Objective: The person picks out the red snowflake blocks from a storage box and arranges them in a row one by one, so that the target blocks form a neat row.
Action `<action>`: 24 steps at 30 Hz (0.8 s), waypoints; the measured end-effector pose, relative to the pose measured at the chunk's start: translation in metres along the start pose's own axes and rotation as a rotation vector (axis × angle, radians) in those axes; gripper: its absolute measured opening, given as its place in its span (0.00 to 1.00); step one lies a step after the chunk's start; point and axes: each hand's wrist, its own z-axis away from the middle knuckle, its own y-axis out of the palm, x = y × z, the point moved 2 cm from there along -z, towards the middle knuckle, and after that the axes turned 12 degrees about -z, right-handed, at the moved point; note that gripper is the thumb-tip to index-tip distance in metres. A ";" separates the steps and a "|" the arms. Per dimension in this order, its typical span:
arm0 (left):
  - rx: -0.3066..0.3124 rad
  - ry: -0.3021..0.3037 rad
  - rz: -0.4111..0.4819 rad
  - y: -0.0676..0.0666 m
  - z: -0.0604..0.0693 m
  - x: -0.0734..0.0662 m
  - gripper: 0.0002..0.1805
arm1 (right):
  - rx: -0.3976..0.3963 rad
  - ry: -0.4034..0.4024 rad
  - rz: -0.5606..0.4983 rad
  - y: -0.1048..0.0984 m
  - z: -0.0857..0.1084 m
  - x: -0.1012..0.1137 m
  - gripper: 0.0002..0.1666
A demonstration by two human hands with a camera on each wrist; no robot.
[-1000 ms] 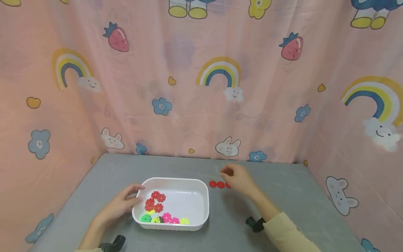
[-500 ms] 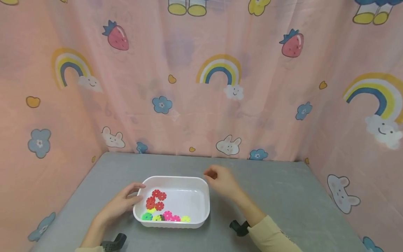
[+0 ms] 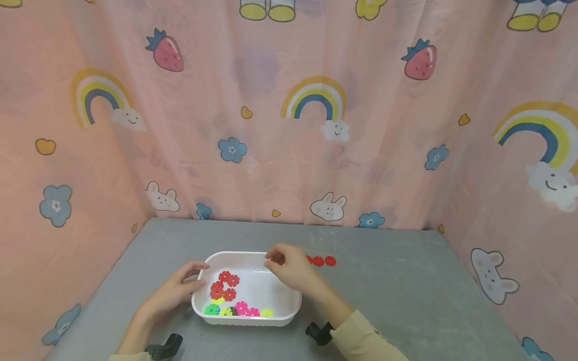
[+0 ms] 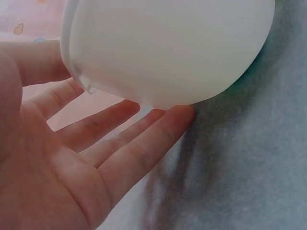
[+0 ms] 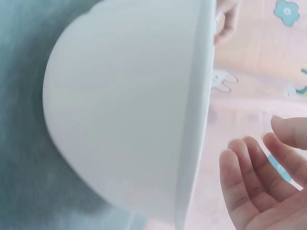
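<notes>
White tray point(image 3: 257, 288) at lower centre, left hand point(image 3: 177, 286) on rim

The tray stands on the grey tabletop point(image 3: 388, 296), in the lower centre of the head view. The left hand grips its left end, thumb and forefinger over the rim, other fingers along the outer wall. The right hand point(image 3: 289, 268) is poised over the tray's right end, fingers loosely bent; the right wrist view shows them apart from the rim and holding nothing. Red discs point(image 3: 229, 294) lie in the tray's left part; green point(image 3: 211, 309), yellow point(image 3: 267, 313) and pink discs point(image 3: 241, 308) lie along its near side. More red discs point(image 3: 318, 261) form a row right of the tray, the leftmost partly hidden by the right hand. A printed pink curtain point(image 3: 194, 105) fills the upper frame.
</notes>
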 end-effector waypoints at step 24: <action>-0.004 -0.014 -0.008 0.001 0.000 -0.001 0.24 | 0.188 0.016 0.096 0.073 -0.008 0.005 0.11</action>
